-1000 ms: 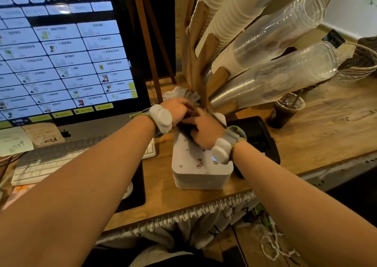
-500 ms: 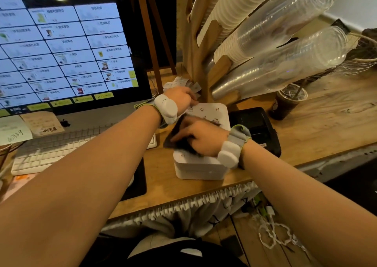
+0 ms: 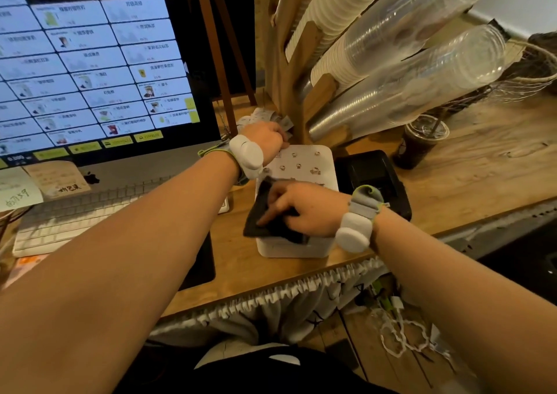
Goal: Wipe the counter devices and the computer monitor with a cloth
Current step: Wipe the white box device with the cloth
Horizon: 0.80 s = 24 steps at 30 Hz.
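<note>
A white box-shaped device (image 3: 304, 164) with small stickers on top sits on the wooden counter (image 3: 470, 170). My right hand (image 3: 304, 210) presses a dark cloth (image 3: 268, 216) onto its near left part. My left hand (image 3: 266, 137) grips the device's far left corner. A black device (image 3: 373, 176) lies just right of the white one. The computer monitor (image 3: 90, 62) stands at the left, lit with a grid of menu tiles.
A white keyboard (image 3: 60, 222) lies under the monitor on a black mat (image 3: 199, 267). A wooden rack (image 3: 289, 62) holds long stacks of paper and clear plastic cups (image 3: 407, 71). An iced drink cup (image 3: 422, 140) stands behind the black device. Cables hang below the counter edge.
My right hand has drawn the cloth from the far part of the white device toward its near left edge. My left hand stays at the far left corner.
</note>
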Tool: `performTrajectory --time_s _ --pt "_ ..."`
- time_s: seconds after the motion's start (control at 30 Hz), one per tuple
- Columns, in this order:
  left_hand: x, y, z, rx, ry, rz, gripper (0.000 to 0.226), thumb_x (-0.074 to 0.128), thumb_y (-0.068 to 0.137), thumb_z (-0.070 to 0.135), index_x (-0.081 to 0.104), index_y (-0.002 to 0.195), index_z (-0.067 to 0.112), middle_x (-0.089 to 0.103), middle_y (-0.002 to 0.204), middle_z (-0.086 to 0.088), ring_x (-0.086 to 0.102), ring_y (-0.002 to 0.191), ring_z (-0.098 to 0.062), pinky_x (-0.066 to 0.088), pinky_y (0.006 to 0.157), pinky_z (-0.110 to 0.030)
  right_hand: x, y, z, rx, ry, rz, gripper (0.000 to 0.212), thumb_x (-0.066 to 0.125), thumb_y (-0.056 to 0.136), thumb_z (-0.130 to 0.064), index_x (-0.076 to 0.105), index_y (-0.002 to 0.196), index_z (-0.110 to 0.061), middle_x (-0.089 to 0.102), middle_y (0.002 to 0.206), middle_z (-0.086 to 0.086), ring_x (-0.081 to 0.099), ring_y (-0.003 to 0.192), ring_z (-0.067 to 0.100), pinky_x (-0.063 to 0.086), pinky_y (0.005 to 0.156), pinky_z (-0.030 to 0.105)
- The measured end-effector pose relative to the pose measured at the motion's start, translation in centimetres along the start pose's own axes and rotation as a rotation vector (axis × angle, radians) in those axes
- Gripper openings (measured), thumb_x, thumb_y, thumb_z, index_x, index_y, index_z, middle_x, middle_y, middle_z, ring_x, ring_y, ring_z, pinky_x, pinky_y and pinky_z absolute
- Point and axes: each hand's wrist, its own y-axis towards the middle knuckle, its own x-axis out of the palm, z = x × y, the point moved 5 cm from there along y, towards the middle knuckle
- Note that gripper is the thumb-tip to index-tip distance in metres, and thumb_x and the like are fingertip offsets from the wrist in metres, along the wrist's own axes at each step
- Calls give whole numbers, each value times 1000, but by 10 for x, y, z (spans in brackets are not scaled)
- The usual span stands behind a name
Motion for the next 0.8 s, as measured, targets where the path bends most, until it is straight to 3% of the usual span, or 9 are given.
performTrajectory --time_s 0.1,0.27,0.3,0.37,0.47,0.53,0.67,0.73,0.8 --pt "0 -3 1 -4 -18 46 25 56 96 29 68 117 21 60 130 0 53 120 -24 45 102 -39 -16 -24 23 122 1 -73 34 58 92 -14 72 112 -37 50 117 -15 53 112 9 43 105 26" --pt "1 -9 12 -20 -45 116 29 47 96 22 66 117 18 63 121 -8 58 108 -27 50 94 -41 -37 -20 57 415 11 366 42 54 94 -9 65 123 -37 52 134 -7 54 119 16 44 103 26" --pt "2 -9 13 -5 -33 106 29 44 96 21 67 115 18 63 119 -8 58 106 -27 51 92 -40 -32 -16 53 385 -4 351 43 54 94 -8 64 124 -37 50 136 -7 52 122 16 41 106 26" --pt "3 -8 15 18 2 88 32 40 96 21 68 112 18 65 119 -9 59 105 -28 51 92 -40 -17 -15 38 237 11 164 41 56 92 -11 66 121 -38 49 134 -11 51 120 11 37 105 21" --pt "6 -11 15 31 59 77 36 38 98 17 68 118 15 63 127 -7 58 113 -29 48 98 -42 -13 -34 28 155 50 -93 31 62 90 -16 74 109 -37 52 117 -19 54 108 5 43 99 19" --pt "6 -11 13 29 36 84 37 38 98 17 67 120 16 62 127 -5 58 114 -29 48 99 -43 -25 -42 43 235 69 -50 26 65 89 -18 75 103 -37 56 114 -18 57 101 4 46 96 21" --pt "10 -10 14 62 79 54 39 38 95 15 68 120 19 61 132 -7 57 117 -31 48 98 -43 -43 -35 63 426 78 308 32 63 89 -14 69 114 -34 61 117 -8 59 99 9 51 97 31" --pt "12 -12 18 91 149 56 40 36 96 10 67 121 13 61 132 -12 57 116 -34 49 97 -46 -34 -31 55 355 6 307 36 62 89 -14 67 119 -32 58 121 -6 56 106 11 49 99 29" --pt "11 -12 18 79 152 78 40 35 96 8 66 121 9 61 131 -15 58 116 -35 51 95 -46 -18 -34 42 214 21 169 31 64 88 -18 70 114 -34 56 120 -10 55 103 7 47 95 22"
